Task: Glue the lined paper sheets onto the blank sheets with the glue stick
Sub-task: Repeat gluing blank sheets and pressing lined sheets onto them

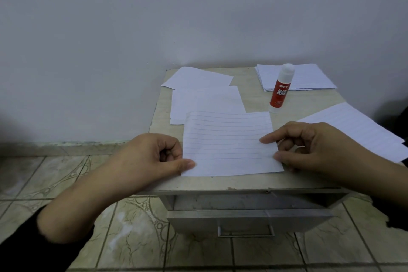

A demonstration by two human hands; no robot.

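1. A plain pale wall (132,28) fills the upper half, dimly lit.
2. Beige patterned floor tiles (66,179) spread below.
3. A small cabinet's pale worktop (254,99) sits against the wall, its metal drawer (247,218) ajar.
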